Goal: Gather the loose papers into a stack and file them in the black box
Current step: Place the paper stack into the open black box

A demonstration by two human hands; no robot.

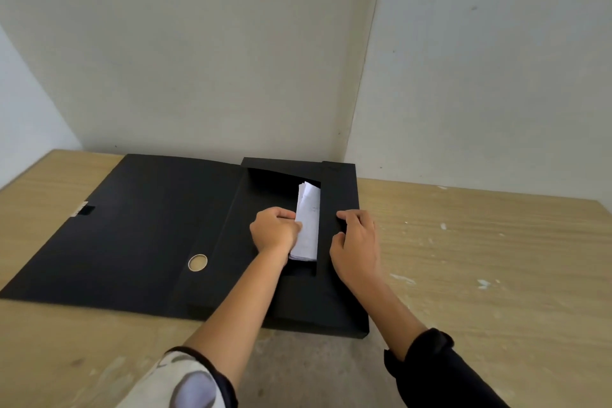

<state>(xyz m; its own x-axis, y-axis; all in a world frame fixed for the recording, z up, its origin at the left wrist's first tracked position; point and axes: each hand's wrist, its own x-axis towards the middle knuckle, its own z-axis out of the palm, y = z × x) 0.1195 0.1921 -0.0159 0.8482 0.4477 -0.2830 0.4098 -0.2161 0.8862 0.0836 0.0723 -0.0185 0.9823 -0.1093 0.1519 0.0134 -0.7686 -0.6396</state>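
The black box [337,295] lies open on the wooden table, its big lid [132,228] folded flat to the left. A stack of white papers [307,225] sits inside the box, partly hidden under the box's inner side flaps. My left hand [275,230] is closed on the left edge of the paper stack, inside the opening. My right hand [356,248] rests on the right inner flap [334,195], fingers and thumb pinching its edge just right of the papers.
The wooden table [480,258] has white paint flecks at the right. Pale walls meet in a corner right behind the box. A round finger hole [197,262] shows in the box spine. A small clasp tab [84,209] sits at the lid's left edge.
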